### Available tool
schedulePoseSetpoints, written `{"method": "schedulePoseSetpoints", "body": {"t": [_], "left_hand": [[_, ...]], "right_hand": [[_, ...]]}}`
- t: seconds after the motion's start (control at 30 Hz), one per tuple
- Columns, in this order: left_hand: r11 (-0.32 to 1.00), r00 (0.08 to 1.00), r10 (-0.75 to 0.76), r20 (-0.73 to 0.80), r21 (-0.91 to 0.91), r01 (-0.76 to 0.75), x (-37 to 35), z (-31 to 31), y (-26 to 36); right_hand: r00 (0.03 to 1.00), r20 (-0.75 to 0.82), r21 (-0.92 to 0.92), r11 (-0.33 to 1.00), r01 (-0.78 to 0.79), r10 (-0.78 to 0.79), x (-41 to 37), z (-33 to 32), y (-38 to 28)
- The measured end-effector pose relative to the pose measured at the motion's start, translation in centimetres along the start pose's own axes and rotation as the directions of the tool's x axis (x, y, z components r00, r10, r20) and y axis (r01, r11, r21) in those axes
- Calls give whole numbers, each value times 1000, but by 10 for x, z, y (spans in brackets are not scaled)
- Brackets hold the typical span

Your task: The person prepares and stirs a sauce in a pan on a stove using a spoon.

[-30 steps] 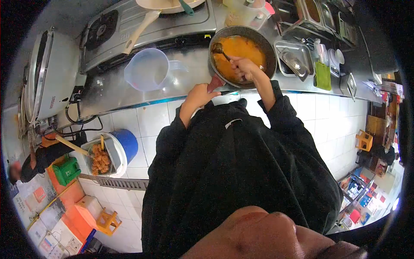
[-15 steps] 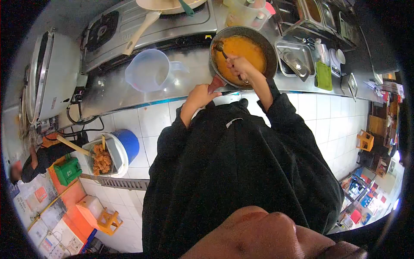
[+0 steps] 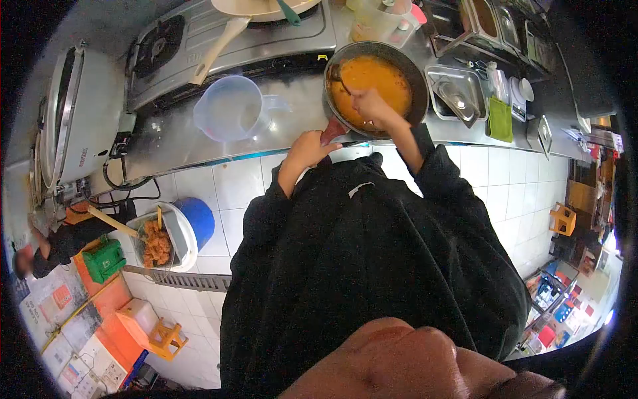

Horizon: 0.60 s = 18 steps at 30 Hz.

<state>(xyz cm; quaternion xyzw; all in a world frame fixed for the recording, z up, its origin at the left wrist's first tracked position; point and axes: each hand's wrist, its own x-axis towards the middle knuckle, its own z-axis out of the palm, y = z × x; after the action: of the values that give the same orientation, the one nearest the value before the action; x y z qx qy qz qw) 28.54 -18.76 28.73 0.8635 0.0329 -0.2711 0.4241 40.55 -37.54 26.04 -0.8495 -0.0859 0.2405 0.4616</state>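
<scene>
On the counter, a dark speckled frying pan [image 3: 420, 86] holds smooth orange sauce [image 3: 372, 70]. My left hand [image 3: 306, 153] is wrapped round the pan's reddish-brown handle [image 3: 333, 130] at the counter's edge. Over the pan, my right hand [image 3: 372, 108] grips a dark spoon [image 3: 341, 81]. The spoon's head sits in the sauce near the pan's left wall, and my fingers hide part of its shaft. To the left of the pan stands a translucent measuring jug [image 3: 229, 110].
Behind the counter, a gas stove [image 3: 189, 66] carries a cream pan [image 3: 232, 30]. Steel trays [image 3: 435, 73] and a green cloth [image 3: 500, 120] lie right. Fried pieces [image 3: 157, 245] sit in a container by a blue bucket [image 3: 198, 223]. Another person [image 3: 60, 249] is at far left.
My right hand and the spoon have shifted slightly within the pan, and the spoon's head lies lower in the sauce. My left hand stays on the handle.
</scene>
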Motion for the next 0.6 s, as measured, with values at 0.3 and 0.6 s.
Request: {"method": "schedulePoseSetpoints", "body": {"t": [0.3,0.6], "left_hand": [[1000,999,-8,35,-18,9,1,0,1],[993,992,116,-42,30,-115,13,10,-23]], "right_hand": [[981,-25,-869,490,73,-191,-53,-17,-18],[969,-213,-871,473,-132,-123,-20,-94,1]]}}
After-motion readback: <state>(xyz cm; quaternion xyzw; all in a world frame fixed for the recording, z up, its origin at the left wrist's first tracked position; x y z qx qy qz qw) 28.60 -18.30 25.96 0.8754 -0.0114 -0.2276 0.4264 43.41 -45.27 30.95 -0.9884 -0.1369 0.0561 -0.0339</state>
